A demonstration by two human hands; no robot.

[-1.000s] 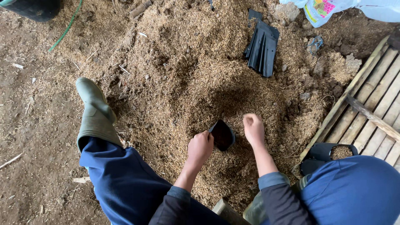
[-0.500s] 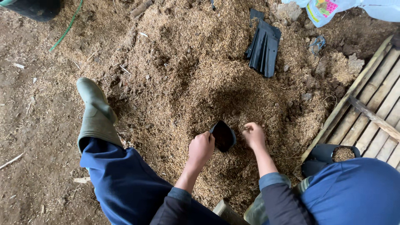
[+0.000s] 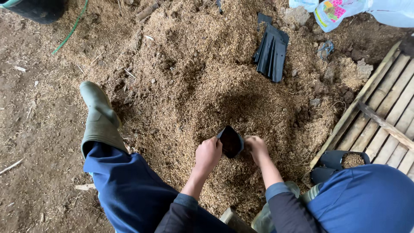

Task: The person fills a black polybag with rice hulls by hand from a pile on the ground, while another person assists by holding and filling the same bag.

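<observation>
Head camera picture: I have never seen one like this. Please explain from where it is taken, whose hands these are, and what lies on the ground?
The camera sits on a person's head and looks down at their own hands and legs. The left hand holds a small black bag open; the right hand is at its other edge. Below lies a heap of sawdust-like mix. A stack of empty black bags lies further away, and a bamboo rack stands to the right.

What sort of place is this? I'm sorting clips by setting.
Probably a plant nursery or farm work area on bare ground: a husk and soil heap, a stack of black grow bags, and the hands holding one small black bag.
</observation>
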